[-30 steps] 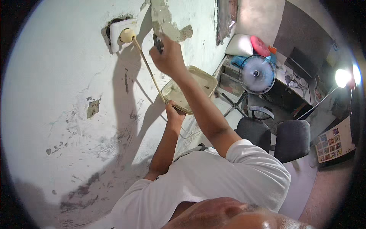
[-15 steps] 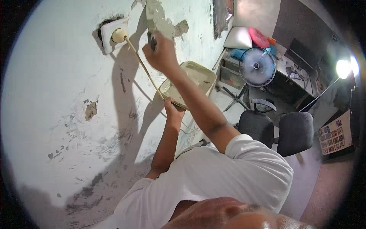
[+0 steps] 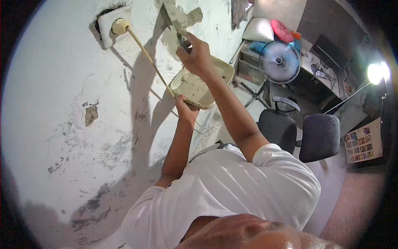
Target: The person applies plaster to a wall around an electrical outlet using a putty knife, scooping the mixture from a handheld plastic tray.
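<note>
My right hand (image 3: 197,56) is closed around the dark handle of a trowel (image 3: 166,17), whose narrow blade points up along the wall. The blade lies over a patch of wet-looking grey plaster (image 3: 170,39); whether it touches the wall I cannot tell. Lower down, my left hand (image 3: 186,110) grips the near edge of a shallow cream tray (image 3: 202,104) with pale plaster mix inside. The tray is tilted close to the wall, below my right hand, and my right wrist hides part of it.
A white wall socket (image 3: 108,31) with a round cream plug (image 3: 120,26) sits in a broken hole; its cord (image 3: 145,52) runs down toward the tray. Chipped spots mark the wall (image 3: 49,103). To the right stand a fan (image 3: 278,61), dark chairs (image 3: 319,137) and a lit lamp (image 3: 375,74).
My right hand has moved right and slightly down relative to the wall socket, and the trowel's blade now shows. The tray is still in my left hand. The whole view has shifted a little.
</note>
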